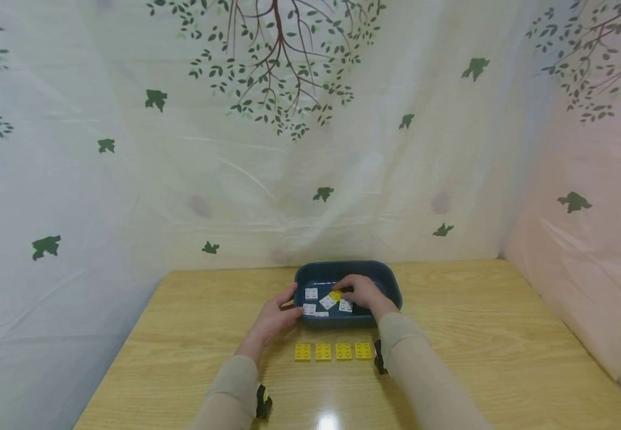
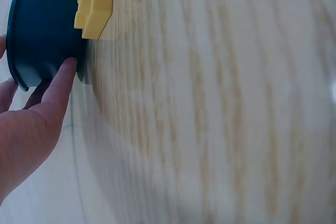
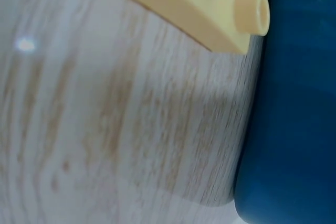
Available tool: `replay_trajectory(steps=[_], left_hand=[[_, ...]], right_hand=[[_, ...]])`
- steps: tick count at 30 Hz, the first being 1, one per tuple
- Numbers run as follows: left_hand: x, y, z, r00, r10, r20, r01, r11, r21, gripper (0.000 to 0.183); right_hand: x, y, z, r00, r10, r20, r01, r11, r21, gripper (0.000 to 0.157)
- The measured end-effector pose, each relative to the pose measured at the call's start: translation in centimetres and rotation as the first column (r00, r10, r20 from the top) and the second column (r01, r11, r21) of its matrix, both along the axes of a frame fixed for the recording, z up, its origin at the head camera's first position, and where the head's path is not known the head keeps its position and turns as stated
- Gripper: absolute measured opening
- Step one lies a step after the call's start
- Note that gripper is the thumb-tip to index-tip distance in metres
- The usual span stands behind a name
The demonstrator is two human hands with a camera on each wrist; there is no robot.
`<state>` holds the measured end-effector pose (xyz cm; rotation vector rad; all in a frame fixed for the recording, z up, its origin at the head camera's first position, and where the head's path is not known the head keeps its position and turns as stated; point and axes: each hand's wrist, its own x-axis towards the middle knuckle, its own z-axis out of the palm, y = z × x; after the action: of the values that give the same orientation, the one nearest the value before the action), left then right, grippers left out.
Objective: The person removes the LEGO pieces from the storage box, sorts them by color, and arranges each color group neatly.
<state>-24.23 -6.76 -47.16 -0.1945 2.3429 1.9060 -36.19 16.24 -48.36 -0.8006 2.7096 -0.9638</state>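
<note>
My right hand (image 1: pixel 363 291) reaches into a dark blue tub (image 1: pixel 337 322) and pinches a yellow toy building brick (image 1: pixel 335 295) between thumb and fingers. Several white bricks lie around it in the tub, among them one white brick (image 1: pixel 311 293) near the left wall. My left hand (image 1: pixel 275 319) touches the tub's left end from outside, fingers and thumb fairly straight. In the left wrist view the thumb (image 2: pixel 62 82) rests against the tub's wall (image 2: pixel 44 30). Only the tub's wall (image 3: pixel 299 103) appears in the right wrist view; the right hand is out of it.
In front of the tub, several yellow bricks stand in a spaced row on the wooden table (image 1: pixel 181 358), the leftmost yellow brick (image 1: pixel 302 352) nearest the left forearm. The tub stands near the table's back edge, before a leaf-printed curtain (image 1: pixel 267 221).
</note>
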Motion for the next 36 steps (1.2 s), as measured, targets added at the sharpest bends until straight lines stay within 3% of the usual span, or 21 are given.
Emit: replay_trajectory(steps=[11, 28, 36], left_hand=[[0.7, 0.5, 0.2, 1.0, 0.011, 0.015, -0.011, 1.0, 0.005, 0.068], [1.9, 0.9, 0.6, 1.0, 0.021, 0.0, -0.021, 1.0, 0.012, 0.068], [2.6, 1.2, 0.7, 1.0, 0.023, 0.01, -0.023, 1.0, -0.008, 0.068]], right_hand=[[0.5, 0.1, 0.1, 0.999, -0.036, 0.022, 0.035, 0.999, 0.016, 0.025], [1.6, 0.5, 0.6, 0.999, -0.039, -0.037, 0.041, 0.998, 0.054, 0.026], [2.4, 0.8, 1.4, 0.997, -0.077, -0.019, 0.077, 0.997, 0.015, 0.027]])
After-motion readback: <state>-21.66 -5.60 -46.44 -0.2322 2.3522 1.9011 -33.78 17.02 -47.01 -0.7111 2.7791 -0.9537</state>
